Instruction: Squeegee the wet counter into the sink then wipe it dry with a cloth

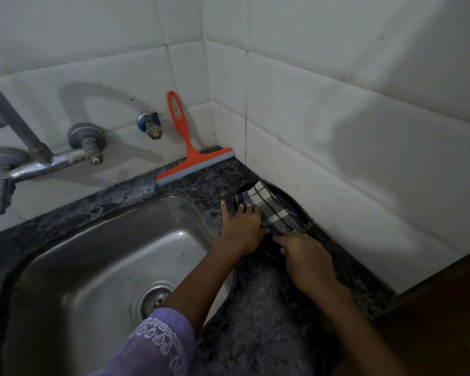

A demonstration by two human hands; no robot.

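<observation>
Gleaming granite counter (269,308), seemingly damp

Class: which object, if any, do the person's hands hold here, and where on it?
The checked cloth: the left hand rests on its left edge, the right hand touches its near end. A firm grip cannot be told.

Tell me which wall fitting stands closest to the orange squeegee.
The small blue-collared tap with the brass end, just left of the orange squeegee handle. The grey valve and the big grey faucet sit farther left, above the sink.
</observation>
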